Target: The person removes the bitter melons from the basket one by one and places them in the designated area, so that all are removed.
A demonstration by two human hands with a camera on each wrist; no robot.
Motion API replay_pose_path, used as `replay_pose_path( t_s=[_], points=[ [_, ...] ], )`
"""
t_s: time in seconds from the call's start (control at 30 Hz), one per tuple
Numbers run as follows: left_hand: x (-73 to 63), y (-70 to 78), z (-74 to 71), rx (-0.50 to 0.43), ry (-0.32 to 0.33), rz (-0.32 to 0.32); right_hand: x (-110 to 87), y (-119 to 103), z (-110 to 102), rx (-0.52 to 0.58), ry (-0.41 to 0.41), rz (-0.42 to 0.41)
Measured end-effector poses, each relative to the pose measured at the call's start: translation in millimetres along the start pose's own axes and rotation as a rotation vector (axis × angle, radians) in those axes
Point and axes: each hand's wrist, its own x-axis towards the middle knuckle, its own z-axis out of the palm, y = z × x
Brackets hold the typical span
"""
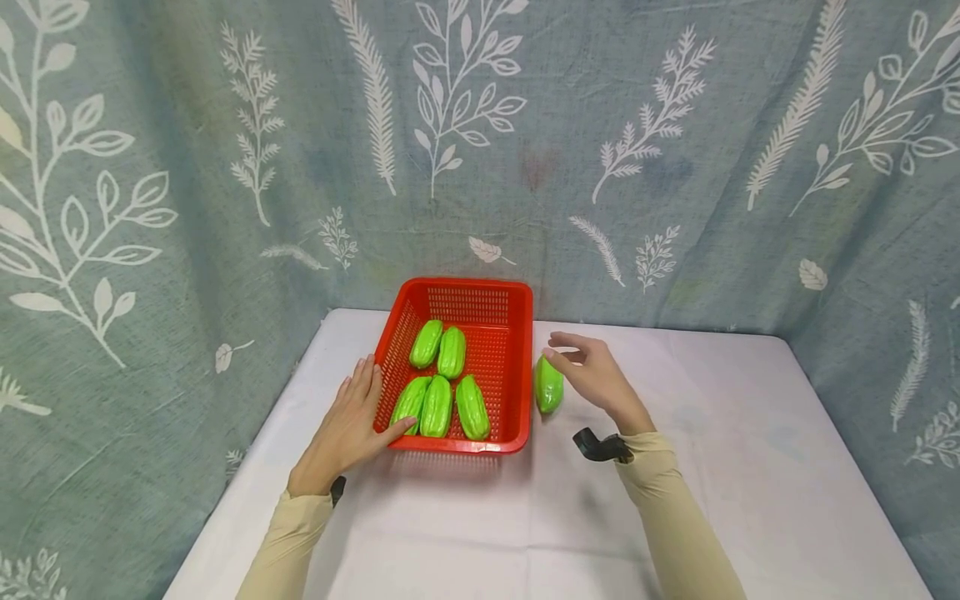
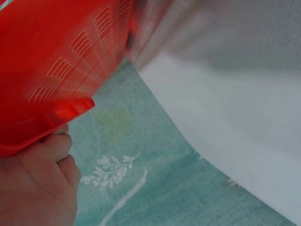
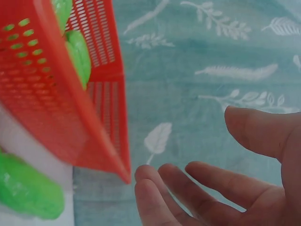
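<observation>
My left hand (image 1: 347, 429) rests on the left side of a red plastic basket (image 1: 521, 367), fingers extended along the rim and thumb over the front left corner. In the left wrist view this hand (image 2: 42, 181) lies against the basket's rim (image 2: 70, 110). Inside the basket are several light green, ridged, oblong gourds (image 1: 472, 408), mostly towards the left and front. One more gourd (image 1: 550, 390) lies on the table just right of the basket. Above its far end is my right hand (image 1: 596, 375), its fingers and thumb apart with nothing between them.
A white cloth covers the table (image 1: 675, 500). Behind and at both sides hangs a blue-green curtain (image 1: 555, 167) with white leaf prints, close to the table's back edge. A black wrist mount (image 1: 600, 446) sits at my right cuff.
</observation>
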Motion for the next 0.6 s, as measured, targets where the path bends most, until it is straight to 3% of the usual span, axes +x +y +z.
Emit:
replay_pose_path(
  t_s=[0.27, 0.6],
  points=[
    [0.5, 1.4, -0.9, -0.019, 0.0, -0.01, 14.7, -21.4, 14.2, -0.03, -0.054, -0.058],
    [0.3, 2.1, -0.2, -0.023, -0.009, -0.024, 36.2, -36.5, 42.3, -0.074, -0.119, -0.028]
  ],
)
